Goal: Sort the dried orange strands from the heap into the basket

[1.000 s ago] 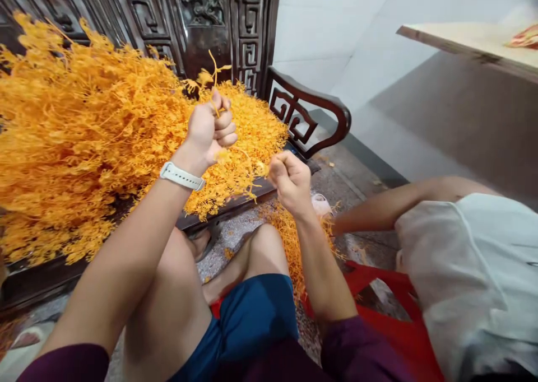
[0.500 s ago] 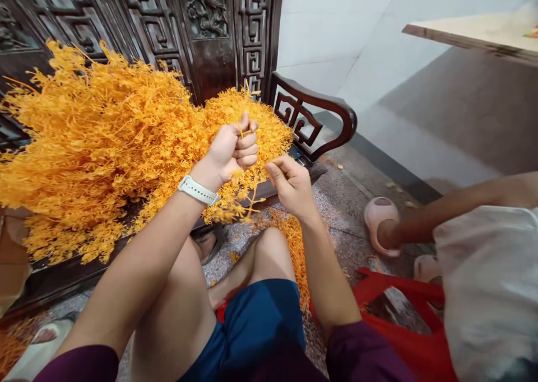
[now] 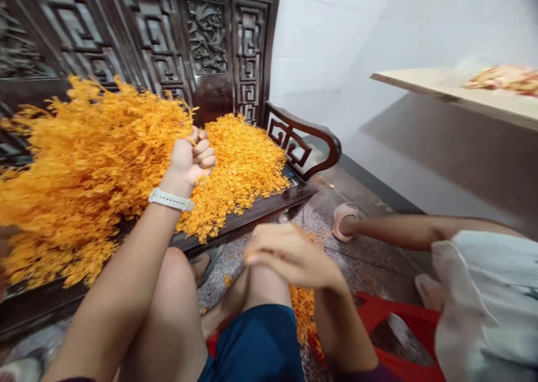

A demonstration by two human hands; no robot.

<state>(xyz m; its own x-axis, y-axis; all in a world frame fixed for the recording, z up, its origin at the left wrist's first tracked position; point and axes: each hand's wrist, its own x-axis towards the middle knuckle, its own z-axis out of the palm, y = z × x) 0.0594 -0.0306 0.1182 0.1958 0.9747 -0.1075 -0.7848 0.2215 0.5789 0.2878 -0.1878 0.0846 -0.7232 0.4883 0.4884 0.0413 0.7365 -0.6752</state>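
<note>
My left hand (image 3: 192, 157) is closed, thumb up, around a thin orange stem (image 3: 192, 113) whose tip pokes out above the fist. A white watch strap circles that wrist. The fist is in front of a big heap of frilly orange sprigs (image 3: 105, 163) on a dark carved wooden bench. A lower orange pile (image 3: 246, 158) lies to its right on the seat. Over my knee, my right hand (image 3: 290, 253) is bent downward and blurred, with thumb and fingertips together; anything between them is too small to make out.
The bench's curved armrest (image 3: 311, 141) ends near a pale wall. A wooden board (image 3: 420, 82) juts in at upper right, bearing a reddish-yellow heap. Orange bits (image 3: 302, 309) lie on the floor by my leg. A red stool (image 3: 378, 326) and another person's leg (image 3: 403, 231) are at right.
My right hand has dropped away from the left one, down over my knee. My left fist, still around the orange stem, has shifted left in view as the camera turned.
</note>
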